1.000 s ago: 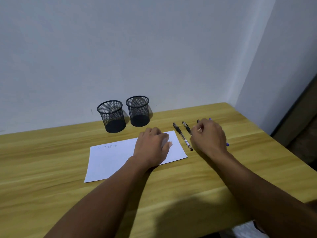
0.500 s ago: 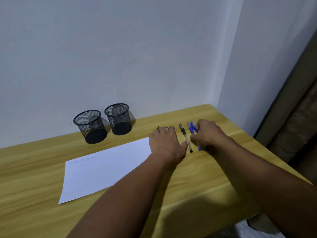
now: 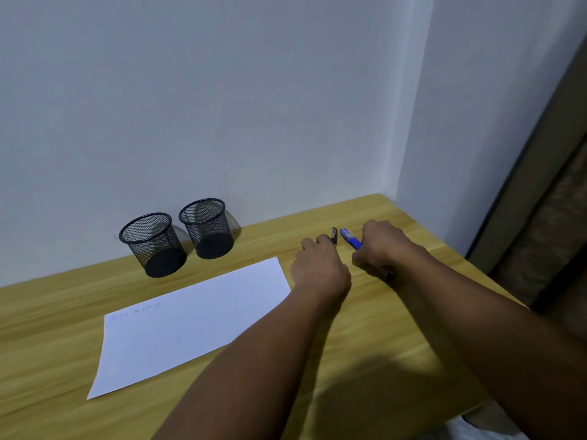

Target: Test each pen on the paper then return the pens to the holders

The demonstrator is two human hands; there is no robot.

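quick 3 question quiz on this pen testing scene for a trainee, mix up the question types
1. True or false: both mesh holders have pens standing in them.
2. Which hand is closed around the blue pen? A) left hand B) right hand
3. Fill in: the faint test marks sit near the paper's far ____ corner.

Key: 1 false, both look empty. 2 B. 3 left.
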